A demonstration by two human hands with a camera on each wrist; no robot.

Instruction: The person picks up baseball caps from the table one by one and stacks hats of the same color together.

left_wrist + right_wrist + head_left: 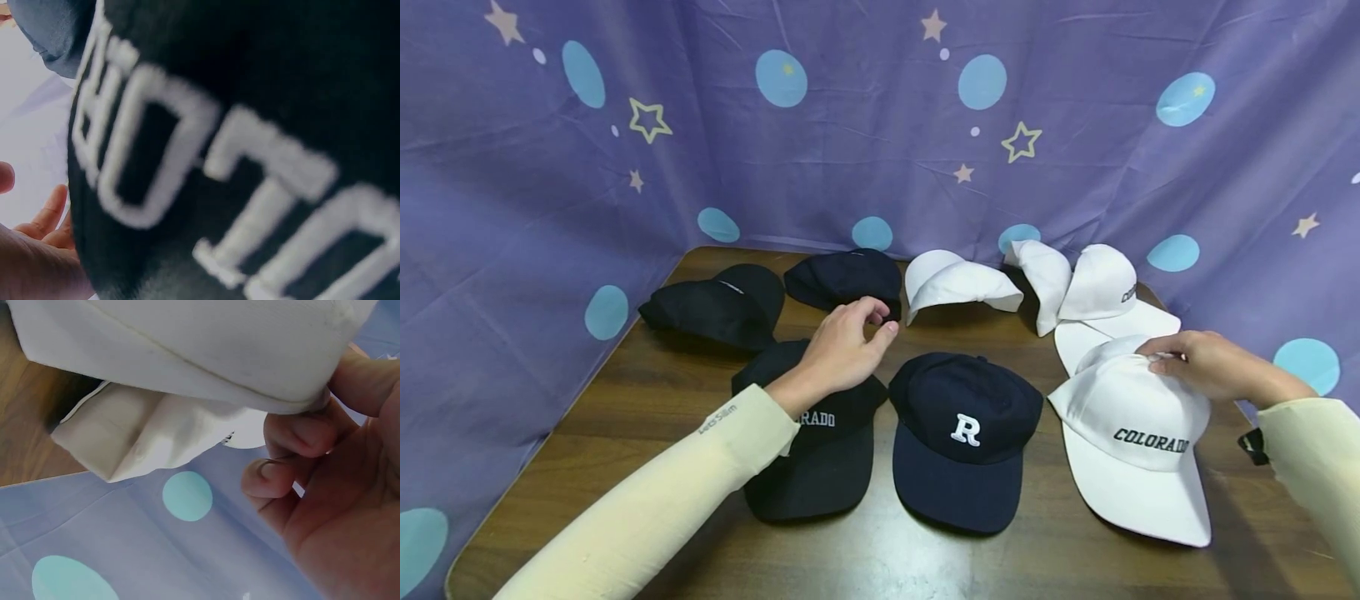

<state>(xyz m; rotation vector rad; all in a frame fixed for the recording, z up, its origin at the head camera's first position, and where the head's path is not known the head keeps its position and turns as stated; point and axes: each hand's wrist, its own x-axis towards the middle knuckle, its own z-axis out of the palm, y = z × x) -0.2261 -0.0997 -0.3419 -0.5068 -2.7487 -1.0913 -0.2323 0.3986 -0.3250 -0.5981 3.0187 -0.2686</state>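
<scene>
White COLORADO cap (1138,408), right of the navy R cap (958,492), ran crown-to-brim away from the right hand (1213,365) pinching its top; left hand (847,346), farther off, hung loose and empty to the navy R cap's left.

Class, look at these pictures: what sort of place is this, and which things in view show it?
Probably a curtained-off indoor work corner, though the wider room is hidden. A patterned purple cloth hangs around a wooden-topped table, where dark caps and white caps are laid out.
</scene>
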